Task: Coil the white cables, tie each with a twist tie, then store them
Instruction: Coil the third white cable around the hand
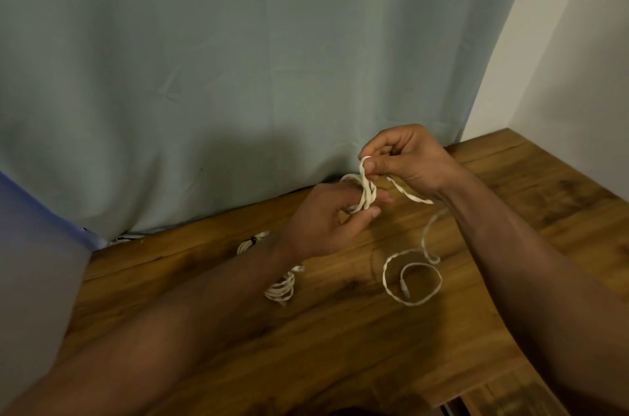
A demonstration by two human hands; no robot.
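My left hand (323, 218) holds several loops of a white cable (366, 192) above the wooden table (340, 347). My right hand (408, 160) pinches the same cable just above those loops, thumb and fingers closed on it. The cable's loose end trails from my right hand down to the table and curls into a loop (413, 283) with its plug inside. Two coiled white cables lie on the table under my left forearm: one (281, 288) near the wrist, another (252, 241) farther back with a dark tie around it.
A grey-green curtain (238, 75) hangs along the table's back edge. A white wall (561, 58) stands at the right. Blue fabric (41, 211) shows at the left. The table's front right edge drops off near a slatted surface (503, 395).
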